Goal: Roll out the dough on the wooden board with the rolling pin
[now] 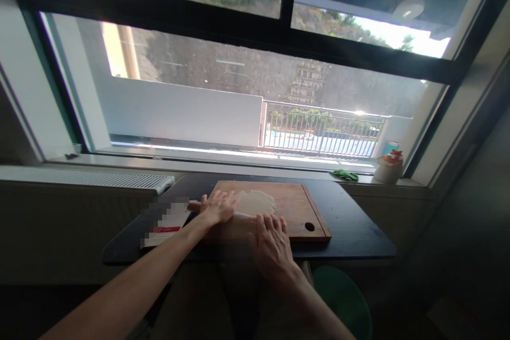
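Note:
A thin, pale sheet of dough lies on a wooden cutting board. Across its near side rests a rolling pin, whose left end pokes out past my left hand. That hand lies on the pin with its fingers stretched forward over it, not wrapped around. My right hand is laid over the pin's right part, fingers extended forward and slightly bent; it covers that end. Both palms are hidden from above.
The board sits on a dark table below a large window. Left of the board lies a partly blurred packet. On the sill are a green cloth and a white bag. A green bucket stands below; a radiator is at left.

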Demonstrator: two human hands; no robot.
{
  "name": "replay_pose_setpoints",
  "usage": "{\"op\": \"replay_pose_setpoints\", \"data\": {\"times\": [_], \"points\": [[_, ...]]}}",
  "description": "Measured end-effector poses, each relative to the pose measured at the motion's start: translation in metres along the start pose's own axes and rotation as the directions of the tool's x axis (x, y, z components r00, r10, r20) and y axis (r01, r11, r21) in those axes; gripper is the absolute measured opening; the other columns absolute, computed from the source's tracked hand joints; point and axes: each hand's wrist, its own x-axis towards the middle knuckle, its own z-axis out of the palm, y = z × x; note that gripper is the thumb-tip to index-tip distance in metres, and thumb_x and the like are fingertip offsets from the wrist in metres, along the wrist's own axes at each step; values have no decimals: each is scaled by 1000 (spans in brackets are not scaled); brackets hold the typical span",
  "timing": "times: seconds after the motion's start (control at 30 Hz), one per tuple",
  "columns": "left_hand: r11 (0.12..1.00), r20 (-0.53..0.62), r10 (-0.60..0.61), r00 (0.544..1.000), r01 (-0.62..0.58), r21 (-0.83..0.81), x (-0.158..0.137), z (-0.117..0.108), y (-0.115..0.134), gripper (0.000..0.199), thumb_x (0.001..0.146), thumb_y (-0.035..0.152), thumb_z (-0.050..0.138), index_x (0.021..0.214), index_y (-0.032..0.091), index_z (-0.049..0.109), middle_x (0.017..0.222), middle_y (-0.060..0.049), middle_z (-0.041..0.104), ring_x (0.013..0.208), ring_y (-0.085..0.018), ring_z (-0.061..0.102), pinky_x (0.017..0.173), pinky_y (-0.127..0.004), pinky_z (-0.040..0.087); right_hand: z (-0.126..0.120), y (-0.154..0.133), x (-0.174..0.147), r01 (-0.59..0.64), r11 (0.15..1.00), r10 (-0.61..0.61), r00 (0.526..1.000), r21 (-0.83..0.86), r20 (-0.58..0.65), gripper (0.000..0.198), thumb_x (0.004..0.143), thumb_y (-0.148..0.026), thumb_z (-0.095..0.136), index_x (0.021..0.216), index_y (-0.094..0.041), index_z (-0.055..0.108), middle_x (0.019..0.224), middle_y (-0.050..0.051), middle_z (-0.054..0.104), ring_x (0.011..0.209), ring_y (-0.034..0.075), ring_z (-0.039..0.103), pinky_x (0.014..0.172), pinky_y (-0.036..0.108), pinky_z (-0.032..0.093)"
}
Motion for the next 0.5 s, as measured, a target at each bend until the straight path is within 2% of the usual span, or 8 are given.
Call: {"op": "replay_pose_setpoints", "data": {"times": [0.17, 0.27, 0.4, 0.5], "points": [[999, -4, -34, 999, 34, -10, 20, -5, 13, 60, 89, 53, 26, 140, 26, 44, 145, -9, 47, 138, -32, 33, 108, -61, 23, 6, 18, 44, -92, 996, 93, 994, -23, 56, 41, 96, -46, 39, 122, -20, 56, 123, 11, 59, 124, 26, 45, 110, 48, 22], [999, -24, -37, 999, 37, -16, 26, -5, 16, 59, 89, 51, 26, 139, 26, 45, 143, -10, 49, 137, -32, 34, 107, -59, 24, 11, 24, 60, -118, 992, 121, 991, -46, 49, 40, 96, -47, 37, 110, -19, 62, 118, 11, 61, 119, 25, 48, 108, 47, 24], [999, -43, -39, 998, 38, -19, 19, 0, 11, 59, 89, 55, 24, 137, 28, 47, 144, -8, 48, 137, -31, 33, 108, -59, 23, 12, 23, 50, -89, 995, 89, 996, -33, 2, 34, 97, -43, 39, 98, -19, 63, 109, 8, 63, 116, 23, 48, 107, 41, 25], [1000, -80, 7, 997, -7, -7, 2, 4, 7, 55, 90, 54, 25, 134, 30, 50, 141, -5, 51, 137, -29, 34, 110, -56, 21, 11, 17, 31, -75, 997, 75, 997, -3, -36, 25, 97, -38, 42, 101, -21, 60, 109, 6, 62, 119, 22, 46, 109, 40, 25]]}}
